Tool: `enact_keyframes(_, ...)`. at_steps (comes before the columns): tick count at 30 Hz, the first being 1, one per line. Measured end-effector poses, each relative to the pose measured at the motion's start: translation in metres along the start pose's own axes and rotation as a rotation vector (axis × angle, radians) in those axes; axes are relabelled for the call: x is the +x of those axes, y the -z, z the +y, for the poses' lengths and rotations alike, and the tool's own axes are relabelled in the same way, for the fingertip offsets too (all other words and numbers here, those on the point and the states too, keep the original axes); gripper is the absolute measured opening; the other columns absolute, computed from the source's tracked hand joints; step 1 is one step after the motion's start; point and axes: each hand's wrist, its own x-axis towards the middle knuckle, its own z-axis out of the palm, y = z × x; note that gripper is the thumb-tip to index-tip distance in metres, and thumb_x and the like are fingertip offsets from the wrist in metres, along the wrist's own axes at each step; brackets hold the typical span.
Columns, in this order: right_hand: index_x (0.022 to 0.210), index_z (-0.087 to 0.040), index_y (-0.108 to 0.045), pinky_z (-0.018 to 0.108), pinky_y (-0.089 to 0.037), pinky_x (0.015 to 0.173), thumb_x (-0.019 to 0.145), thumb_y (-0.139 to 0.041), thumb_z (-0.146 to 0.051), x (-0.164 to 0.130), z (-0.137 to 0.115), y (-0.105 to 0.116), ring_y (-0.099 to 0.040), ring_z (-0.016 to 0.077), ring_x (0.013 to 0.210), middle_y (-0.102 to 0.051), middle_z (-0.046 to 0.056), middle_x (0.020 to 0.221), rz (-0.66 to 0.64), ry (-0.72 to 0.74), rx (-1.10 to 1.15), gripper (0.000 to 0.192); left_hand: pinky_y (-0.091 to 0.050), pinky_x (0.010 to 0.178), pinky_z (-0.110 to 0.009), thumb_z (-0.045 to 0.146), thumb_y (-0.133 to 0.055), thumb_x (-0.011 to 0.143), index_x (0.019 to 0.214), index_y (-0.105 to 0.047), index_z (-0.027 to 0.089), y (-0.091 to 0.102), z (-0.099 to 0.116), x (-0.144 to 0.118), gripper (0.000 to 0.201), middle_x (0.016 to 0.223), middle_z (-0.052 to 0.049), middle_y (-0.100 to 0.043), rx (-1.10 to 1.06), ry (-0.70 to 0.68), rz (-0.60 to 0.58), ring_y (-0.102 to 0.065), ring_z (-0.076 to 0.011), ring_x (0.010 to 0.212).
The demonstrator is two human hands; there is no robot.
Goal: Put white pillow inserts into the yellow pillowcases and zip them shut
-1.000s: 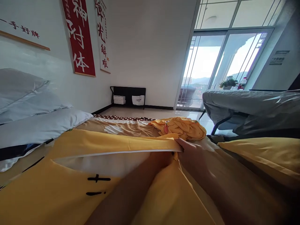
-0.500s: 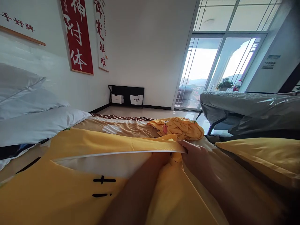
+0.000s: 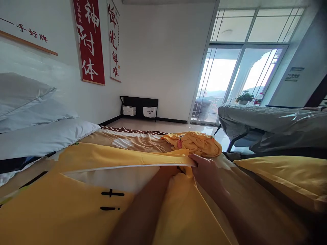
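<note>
With our right hand (image 3: 204, 169), just right of centre, we are pinching the edge of the yellow cover (image 3: 51, 204), which is lying across the lower left and lower middle. Our left hand (image 3: 170, 172) is resting at the opening's right end; its fingers are not showing clearly, so we cannot tell its grip. Crumpled yellow cloth (image 3: 198, 143) is lying just beyond, and white pillows (image 3: 43, 136) are filling the middle left.

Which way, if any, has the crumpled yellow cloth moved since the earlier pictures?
No: the crumpled yellow cloth shows no clear move; it keeps its place below and right of the black rack in the view.
</note>
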Motion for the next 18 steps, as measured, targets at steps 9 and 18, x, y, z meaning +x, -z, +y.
enact_keyframes(9, 0.087, -0.024, -0.070, 0.024, -0.026, 0.055, 0.073, -0.045, -0.011, -0.003, -0.002, 0.005, -0.062, 0.0164, 0.067, -0.072, 0.003, 0.074, -0.078, -0.026, 0.013, 0.032, -0.022, 0.114, -0.045, 0.024, -0.050, 0.086, 0.142, -0.035, 0.022, -0.014, -0.002, 0.000, 0.058, 0.149, -0.006, -0.035, -0.001, 0.032, -0.131, -0.031, -0.0259, 0.137)
enact_keyframes(18, 0.094, -0.025, -0.070, 0.024, -0.027, 0.057, 0.076, -0.046, -0.012, 0.000, -0.010, 0.009, -0.064, 0.0183, 0.074, -0.073, 0.006, 0.082, -0.133, -0.054, 0.018, 0.032, -0.034, 0.108, -0.041, 0.016, -0.051, 0.087, 0.128, -0.050, 0.021, -0.005, -0.008, -0.007, 0.042, 0.138, -0.006, -0.049, -0.008, -0.116, -0.155, -0.044, -0.0231, 0.126)
